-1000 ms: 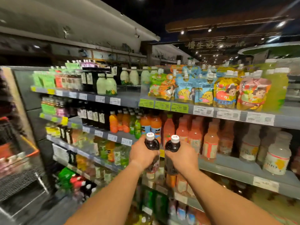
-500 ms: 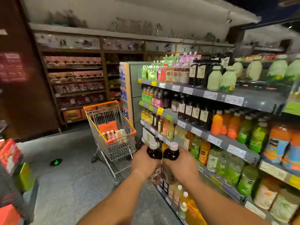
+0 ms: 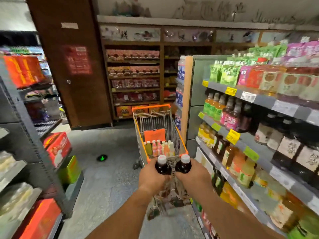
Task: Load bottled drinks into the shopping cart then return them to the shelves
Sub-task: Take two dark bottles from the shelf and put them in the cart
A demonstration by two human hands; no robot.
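Observation:
My left hand (image 3: 152, 176) grips a dark bottled drink with a white cap (image 3: 162, 165). My right hand (image 3: 192, 176) grips a second dark bottle with a white cap (image 3: 184, 164). Both bottles are upright, side by side, just in front of the near end of the shopping cart (image 3: 177, 135). The wire cart has orange trim and stands straight ahead in the aisle. Several bottled drinks (image 3: 160, 148) stand in its basket. The lower parts of the held bottles are hidden by my fingers.
Drink shelves (image 3: 255, 99) with yellow and green price tags run along the right, close to the cart. A rack with red and green boxes (image 3: 57, 147) stands on the left. Grey floor with a green arrow marker (image 3: 102, 158) lies between. A brown pillar (image 3: 72, 66) and back shelves stand ahead.
The view has swung left, away from the drink shelves, and the cart is now straight ahead and close. Both hands still hold their bottles, now slightly further apart.

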